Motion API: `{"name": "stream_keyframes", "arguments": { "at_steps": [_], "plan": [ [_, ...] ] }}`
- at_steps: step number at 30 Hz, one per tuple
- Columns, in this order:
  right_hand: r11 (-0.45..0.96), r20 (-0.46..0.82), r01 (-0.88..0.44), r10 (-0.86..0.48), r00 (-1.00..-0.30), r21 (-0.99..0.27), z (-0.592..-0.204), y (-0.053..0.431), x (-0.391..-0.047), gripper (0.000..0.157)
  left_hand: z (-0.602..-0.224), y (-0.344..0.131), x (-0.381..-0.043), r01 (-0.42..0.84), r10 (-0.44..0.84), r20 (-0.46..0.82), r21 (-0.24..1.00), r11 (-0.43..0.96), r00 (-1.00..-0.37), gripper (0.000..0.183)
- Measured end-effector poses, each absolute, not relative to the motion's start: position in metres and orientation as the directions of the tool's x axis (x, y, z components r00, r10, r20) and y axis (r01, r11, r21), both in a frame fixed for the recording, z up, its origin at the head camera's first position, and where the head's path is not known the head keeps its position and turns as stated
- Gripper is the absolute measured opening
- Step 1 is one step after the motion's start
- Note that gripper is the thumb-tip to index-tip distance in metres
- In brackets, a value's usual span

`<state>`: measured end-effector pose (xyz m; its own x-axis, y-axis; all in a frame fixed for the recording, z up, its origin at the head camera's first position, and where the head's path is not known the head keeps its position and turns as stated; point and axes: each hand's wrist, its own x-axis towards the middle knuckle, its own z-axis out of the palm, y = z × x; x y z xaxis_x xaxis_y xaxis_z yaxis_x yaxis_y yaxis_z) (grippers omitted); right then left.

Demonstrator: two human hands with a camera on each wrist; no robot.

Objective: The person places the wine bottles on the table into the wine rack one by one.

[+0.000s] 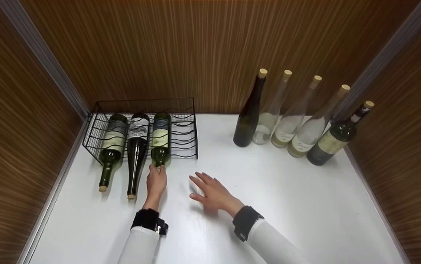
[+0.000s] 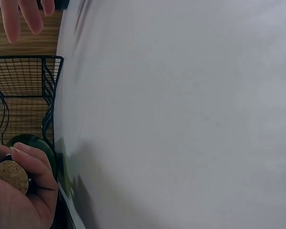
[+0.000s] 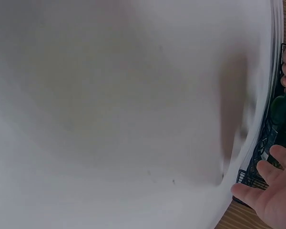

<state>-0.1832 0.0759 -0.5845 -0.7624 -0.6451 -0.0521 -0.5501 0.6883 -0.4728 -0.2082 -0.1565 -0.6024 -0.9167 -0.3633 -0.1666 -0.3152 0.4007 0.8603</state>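
My left hand (image 1: 157,182) grips the neck of a green wine bottle (image 1: 161,137) with a pale label, which lies in the black wire rack (image 1: 183,139). In the left wrist view, fingers curl round the neck just below its cork (image 2: 12,176). To the left in the rack lie a dark bottle (image 1: 136,157) with a white label and another green bottle (image 1: 111,146), necks toward me. My right hand (image 1: 212,192) hovers over the white table, fingers spread and holding nothing, to the right of the left hand.
Several corked bottles stand upright at the back right: a dark one (image 1: 247,121), clear ones such as this clear bottle (image 1: 269,123), and a green labelled bottle (image 1: 333,141) at the end. Wood-grain panels (image 1: 217,55) enclose the white table (image 1: 269,190) at the back and sides.
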Motion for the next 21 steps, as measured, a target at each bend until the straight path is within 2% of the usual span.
{"name": "stream_keyframes", "arguments": {
  "at_steps": [10,21],
  "plan": [
    [0.693,-0.062,-0.548,-0.645,-0.762,-0.469,-0.5846,0.0774,-0.1832,0.067,-0.6048,-0.1514,-0.2060,-0.258,-0.397,-0.029,0.804,0.536,-0.917,0.048],
    [0.692,-0.067,-0.545,-0.646,-0.761,-0.474,-0.5833,0.0817,-0.1807,0.068,-0.6044,-0.1508,-0.2028,-0.206,-0.395,0.020,0.829,0.520,-0.918,0.048]
  ]
}}
